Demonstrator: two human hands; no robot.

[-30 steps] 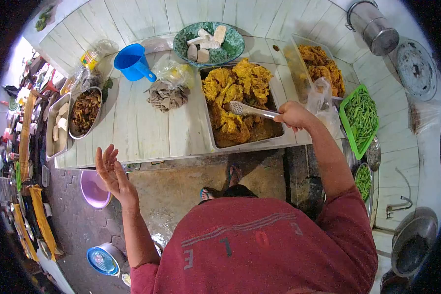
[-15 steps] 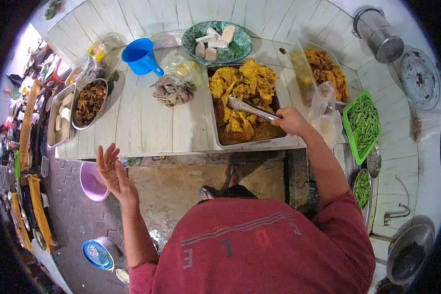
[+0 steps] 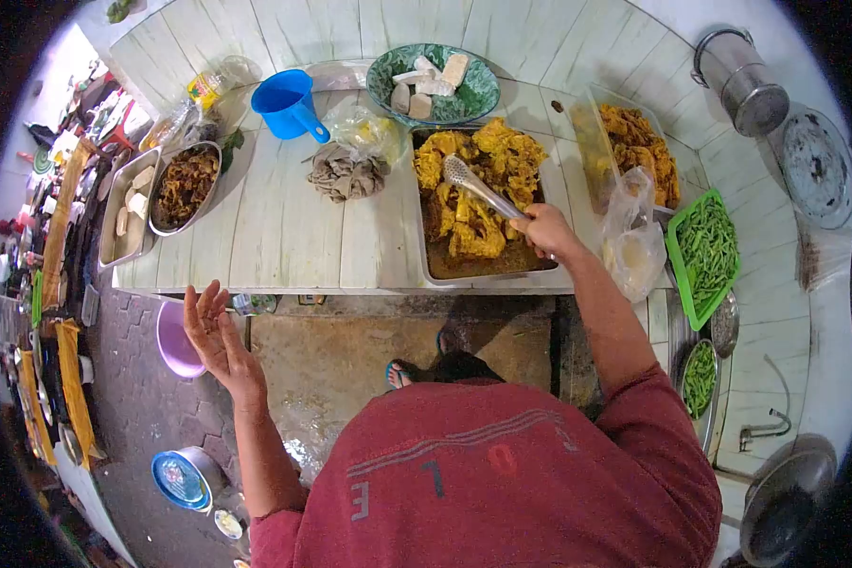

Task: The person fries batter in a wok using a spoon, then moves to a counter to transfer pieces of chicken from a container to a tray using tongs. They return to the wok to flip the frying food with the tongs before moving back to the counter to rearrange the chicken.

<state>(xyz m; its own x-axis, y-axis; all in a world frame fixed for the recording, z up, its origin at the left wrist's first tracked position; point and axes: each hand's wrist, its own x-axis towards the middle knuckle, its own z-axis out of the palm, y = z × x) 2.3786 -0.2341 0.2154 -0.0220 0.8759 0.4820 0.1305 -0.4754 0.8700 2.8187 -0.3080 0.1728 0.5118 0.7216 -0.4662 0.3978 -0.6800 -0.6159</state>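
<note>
Metal tongs point(image 3: 483, 186) are in my right hand point(image 3: 551, 233), whose fingers wrap round the handle. The tongs' perforated end is over yellow coated pieces point(image 3: 478, 227) in a rectangular metal tray point(image 3: 424, 256) at the counter's front edge. Brown liquid shows in the tray's lower part. My left hand point(image 3: 220, 339) is raised in front of the counter with its fingers apart, holding nothing. Grey mushroom-like pieces point(image 3: 346, 173) lie on the counter left of the tray, beside a clear plastic bag point(image 3: 369, 133).
Behind the tray is a green bowl point(image 3: 483, 90) of white blocks; a blue dipper point(image 3: 284, 102) stands left of it. Right are a plastic container point(image 3: 592, 151), a bag point(image 3: 634, 251) and a green basket point(image 3: 677, 260). Two metal trays point(image 3: 123, 251) sit far left.
The tongs are now tilted more steeply, with their end nearer the tray's back. The whole view has shifted slightly, and my left hand stays raised and spread.
</note>
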